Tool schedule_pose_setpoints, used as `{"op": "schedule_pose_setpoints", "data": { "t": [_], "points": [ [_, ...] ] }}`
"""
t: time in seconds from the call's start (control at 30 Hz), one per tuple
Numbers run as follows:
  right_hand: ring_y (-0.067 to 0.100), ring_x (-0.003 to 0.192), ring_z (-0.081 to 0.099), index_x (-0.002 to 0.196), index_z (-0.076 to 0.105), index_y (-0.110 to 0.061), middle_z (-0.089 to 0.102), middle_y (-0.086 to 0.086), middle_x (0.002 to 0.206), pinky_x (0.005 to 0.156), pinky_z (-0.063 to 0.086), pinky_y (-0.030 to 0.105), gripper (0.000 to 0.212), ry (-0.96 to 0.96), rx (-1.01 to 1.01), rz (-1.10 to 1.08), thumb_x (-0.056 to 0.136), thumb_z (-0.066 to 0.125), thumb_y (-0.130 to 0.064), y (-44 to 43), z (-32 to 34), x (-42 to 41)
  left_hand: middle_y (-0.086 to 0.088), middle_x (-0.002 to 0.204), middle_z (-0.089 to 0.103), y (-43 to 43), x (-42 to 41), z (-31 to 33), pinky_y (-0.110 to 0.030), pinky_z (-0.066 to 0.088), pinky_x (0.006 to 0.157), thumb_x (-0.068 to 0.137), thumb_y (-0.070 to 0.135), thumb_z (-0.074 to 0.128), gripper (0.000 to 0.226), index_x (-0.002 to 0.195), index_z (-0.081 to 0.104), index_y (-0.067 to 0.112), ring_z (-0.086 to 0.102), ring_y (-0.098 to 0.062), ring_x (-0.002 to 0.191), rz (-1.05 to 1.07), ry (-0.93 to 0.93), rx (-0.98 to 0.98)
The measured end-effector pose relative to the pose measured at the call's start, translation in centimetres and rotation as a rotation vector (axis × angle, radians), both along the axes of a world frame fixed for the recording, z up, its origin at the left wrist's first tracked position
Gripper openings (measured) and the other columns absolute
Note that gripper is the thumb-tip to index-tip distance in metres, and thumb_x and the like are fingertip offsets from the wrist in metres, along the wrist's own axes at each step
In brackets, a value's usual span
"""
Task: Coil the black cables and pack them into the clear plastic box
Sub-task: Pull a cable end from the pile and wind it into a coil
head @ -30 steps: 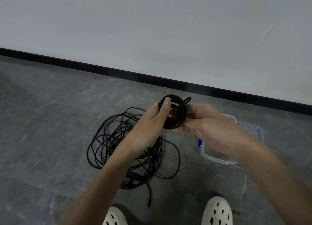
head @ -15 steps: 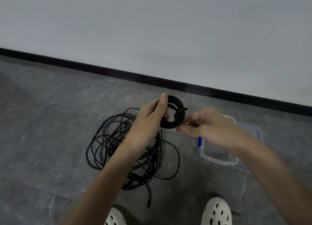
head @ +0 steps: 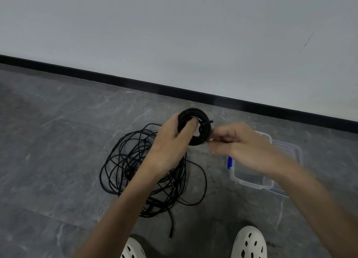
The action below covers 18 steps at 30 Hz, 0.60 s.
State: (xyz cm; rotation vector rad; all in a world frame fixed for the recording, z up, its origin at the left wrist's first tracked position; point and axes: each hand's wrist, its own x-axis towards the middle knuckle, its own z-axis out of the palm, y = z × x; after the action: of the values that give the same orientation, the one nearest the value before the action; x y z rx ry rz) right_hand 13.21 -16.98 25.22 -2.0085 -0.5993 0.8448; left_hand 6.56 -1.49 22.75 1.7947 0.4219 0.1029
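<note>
We gripped one wound coil point(head: 201, 130) in our left hand point(head: 170, 147), held above the floor. Our blurred right hand point(head: 238, 143) curled at its right edge, its grasp unclear. The tangled black cables point(head: 139, 172) lay uncoiled left of the clear plastic box point(head: 249, 184), which appeared empty. Most of the work remained, we judged.

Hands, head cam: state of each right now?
Left hand: grips the coiled black cable, thumb through its middle.
Right hand: blurred, fingertips at the coil's edge; grip cannot be told.
</note>
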Motion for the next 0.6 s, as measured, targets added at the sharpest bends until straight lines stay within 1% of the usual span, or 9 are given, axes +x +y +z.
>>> {"op": "schedule_pose_setpoints", "data": {
  "t": [0.13,0.23,0.27,0.3,0.37,0.4,0.47,0.53,0.6],
  "points": [
    [-0.001,0.089,0.067,0.095,0.074,-0.034,0.074,-0.015,0.092,0.091,0.054,0.033,0.020,-0.050,-0.010,-0.002,0.091,0.060,-0.019,0.56,0.00,-0.28,0.001,0.081,0.059,-0.09,0.04,0.05,-0.041,0.052,0.081,0.096,0.039,0.050,0.029,0.088,0.061,0.014,0.062,-0.023,0.084,0.073,-0.014,-0.002],
    [0.007,0.082,0.069,0.095,0.075,-0.030,0.075,-0.009,0.085,0.084,0.055,0.037,0.019,-0.132,-0.026,-0.009,0.092,0.060,-0.019,0.59,-0.45,-0.68,-0.001,0.078,0.057,0.10,0.08,0.18,-0.049,0.051,0.083,0.094,0.037,0.053,0.029,0.084,0.060,0.011,0.061,-0.032,0.086,0.036,-0.027,-0.058],
    [0.011,0.075,0.068,0.095,0.075,-0.030,0.074,-0.007,0.081,0.078,0.056,0.039,0.019,-0.147,-0.019,-0.021,0.092,0.059,-0.020,0.51,-0.64,-0.76,0.000,0.075,0.055,0.28,0.11,0.07,-0.049,0.051,0.079,0.092,0.036,0.053,0.028,0.081,0.059,0.011,0.059,-0.032,0.079,0.010,-0.022,-0.061],
    [0.015,0.066,0.064,0.094,0.075,-0.031,0.073,-0.003,0.075,0.070,0.052,0.040,0.019,-0.158,-0.005,-0.034,0.093,0.059,-0.022,0.38,-0.71,-0.79,0.003,0.071,0.051,0.34,0.10,0.11,-0.045,0.050,0.071,0.092,0.033,0.053,0.026,0.077,0.056,0.011,0.054,-0.025,0.070,-0.007,-0.016,-0.056],
    [0.019,0.056,0.055,0.092,0.075,-0.034,0.070,0.005,0.069,0.060,0.044,0.039,0.020,-0.168,0.020,-0.052,0.092,0.058,-0.024,0.18,-0.73,-0.68,0.004,0.068,0.047,0.25,0.06,0.24,-0.035,0.043,0.064,0.093,0.027,0.053,0.024,0.076,0.053,0.010,0.047,-0.014,0.066,-0.012,-0.007,-0.039],
    [0.017,0.054,0.054,0.092,0.075,-0.034,0.069,0.004,0.066,0.059,0.043,0.038,0.019,-0.165,0.024,-0.053,0.092,0.058,-0.024,0.14,-0.72,-0.64,0.002,0.071,0.049,0.24,0.09,0.17,-0.037,0.044,0.066,0.093,0.028,0.052,0.024,0.080,0.055,0.007,0.049,-0.016,0.068,-0.007,-0.001,-0.037],
    [0.006,0.045,0.043,0.094,0.075,-0.032,0.059,-0.008,0.050,0.052,0.035,0.027,0.019,-0.159,0.019,-0.054,0.093,0.058,-0.023,0.13,-0.73,-0.66,-0.002,0.076,0.053,0.15,0.15,0.17,-0.049,0.050,0.074,0.089,0.036,0.052,0.032,0.089,0.057,0.005,0.056,-0.030,0.075,0.019,0.012,-0.037],
    [0.004,0.040,0.035,0.097,0.075,-0.030,0.049,-0.012,0.042,0.047,0.028,0.020,0.020,-0.163,0.000,-0.046,0.095,0.057,-0.023,0.22,-0.74,-0.70,-0.002,0.075,0.052,0.15,0.22,0.11,-0.055,0.051,0.080,0.084,0.040,0.052,0.031,0.079,0.055,0.010,0.057,-0.035,0.076,0.045,0.010,-0.056],
    [0.004,0.040,0.036,0.097,0.074,-0.030,0.048,-0.013,0.041,0.046,0.028,0.017,0.020,-0.171,-0.006,-0.036,0.095,0.055,-0.023,0.30,-0.53,-0.79,0.002,0.067,0.046,0.28,0.30,-0.16,-0.052,0.049,0.069,0.085,0.038,0.053,0.027,0.066,0.047,0.020,0.050,-0.026,0.068,0.079,0.000,-0.067]
  ]
}}
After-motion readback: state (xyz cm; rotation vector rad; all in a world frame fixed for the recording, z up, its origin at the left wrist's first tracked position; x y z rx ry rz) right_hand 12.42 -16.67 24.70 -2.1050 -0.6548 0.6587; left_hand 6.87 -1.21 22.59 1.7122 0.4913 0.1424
